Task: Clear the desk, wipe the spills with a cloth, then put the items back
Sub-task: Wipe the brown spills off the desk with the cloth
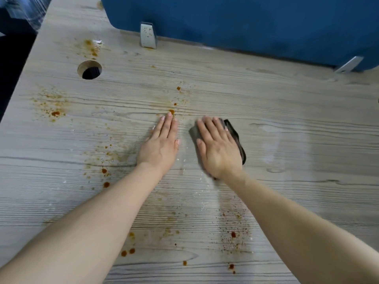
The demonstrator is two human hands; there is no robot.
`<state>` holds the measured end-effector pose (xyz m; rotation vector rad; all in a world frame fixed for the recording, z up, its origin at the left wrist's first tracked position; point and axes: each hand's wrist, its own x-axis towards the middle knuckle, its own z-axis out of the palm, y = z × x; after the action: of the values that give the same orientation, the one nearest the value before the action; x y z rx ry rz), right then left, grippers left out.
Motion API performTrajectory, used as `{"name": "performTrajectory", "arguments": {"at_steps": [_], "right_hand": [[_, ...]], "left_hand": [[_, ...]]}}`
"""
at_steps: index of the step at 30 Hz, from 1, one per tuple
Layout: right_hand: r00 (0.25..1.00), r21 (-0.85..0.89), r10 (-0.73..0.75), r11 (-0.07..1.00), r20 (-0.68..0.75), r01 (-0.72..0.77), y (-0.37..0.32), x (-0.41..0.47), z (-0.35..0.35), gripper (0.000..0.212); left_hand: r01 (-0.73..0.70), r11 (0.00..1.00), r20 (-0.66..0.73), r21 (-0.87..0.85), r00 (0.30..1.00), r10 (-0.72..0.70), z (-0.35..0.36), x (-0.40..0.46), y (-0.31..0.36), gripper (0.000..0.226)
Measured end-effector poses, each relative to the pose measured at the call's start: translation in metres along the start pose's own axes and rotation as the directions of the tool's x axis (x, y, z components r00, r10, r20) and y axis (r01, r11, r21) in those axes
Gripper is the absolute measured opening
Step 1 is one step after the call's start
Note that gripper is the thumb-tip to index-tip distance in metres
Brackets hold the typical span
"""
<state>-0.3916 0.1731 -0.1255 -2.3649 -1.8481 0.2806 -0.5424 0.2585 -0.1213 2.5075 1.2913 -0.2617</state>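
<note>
Your right hand (218, 149) lay flat w/ fingers straight, pressing a dark grey cloth (235, 138) onto the desk (287, 124) just right of frame center. Your left hand (162, 142) rested palm-down beside it, fingers straight & together, holding nothing. Orange-brown spills (55, 113) (drops & specks) dotted the left side & lower middle; a cable hole (89, 70) sat upper left, near the blue divider (246, 21) across the top.

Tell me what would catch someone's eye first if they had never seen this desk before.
Most striking are the orange-brown spills spattered over the wooden desk, thickest on its left half and along the near edge. At the centre, the right hand presses flat on a dark cloth, while the left hand lies flat on the bare wood beside it. A blue partition runs along the far edge.
</note>
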Motion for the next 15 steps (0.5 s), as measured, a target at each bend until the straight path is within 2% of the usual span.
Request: {"name": "performTrajectory", "arguments": {"at_steps": [4,6,11,15], "right_hand": [[0.987,0.045,0.160,0.986,0.007,-0.160,0.007,0.037,-0.003,0.053],[0.983,0.051,0.183,0.982,-0.018,-0.182,0.000,0.031,-0.002,0.054],[0.998,0.024,0.055,0.998,0.028,-0.055,-0.026,-0.029,0.004,0.056],[0.999,0.007,-0.001,1.000,0.045,0.001,-0.007,-0.012,-0.002,0.057]], "left_hand": [[0.007,1.000,-0.004,0.012,1.000,-0.007,0.000,-0.001,0.000,0.058],[0.003,1.000,-0.009,0.012,1.000,-0.003,0.000,-0.001,0.000,0.057],[0.004,1.000,-0.018,0.025,1.000,-0.003,0.002,-0.001,0.000,0.058],[-0.002,1.000,-0.006,0.026,1.000,0.002,-0.001,0.000,0.002,0.058]]}}
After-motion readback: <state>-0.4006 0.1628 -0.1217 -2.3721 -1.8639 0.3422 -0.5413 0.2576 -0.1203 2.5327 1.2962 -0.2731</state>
